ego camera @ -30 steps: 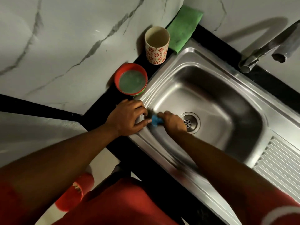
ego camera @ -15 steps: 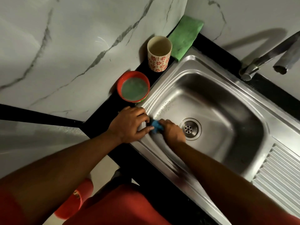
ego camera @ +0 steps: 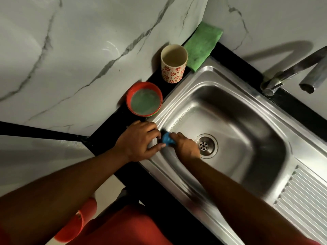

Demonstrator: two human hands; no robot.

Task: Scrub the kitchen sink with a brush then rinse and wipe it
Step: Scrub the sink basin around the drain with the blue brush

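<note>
The steel sink [ego camera: 251, 121] fills the right half of the view, its drain [ego camera: 206, 145] in the basin floor. My right hand [ego camera: 185, 147] is down inside the basin, shut on a small blue scrubber [ego camera: 167, 137] pressed against the left inner wall. My left hand [ego camera: 139, 140] rests on the sink's left rim with its fingers curled over the edge, holding no object. A thin line of suds shows on the wall above the scrubber.
A red bowl of greenish soapy liquid [ego camera: 144, 99] and a patterned cup [ego camera: 174, 63] stand on the black counter left of the sink. A green cloth [ego camera: 202, 45] lies in the corner. The tap [ego camera: 297, 69] juts over the basin's right. Drainboard ridges [ego camera: 304, 197] lie at lower right.
The right hand has shifted the scrubber slightly along the left wall of the basin. The left hand stays on the rim. The view has drifted down a little.
</note>
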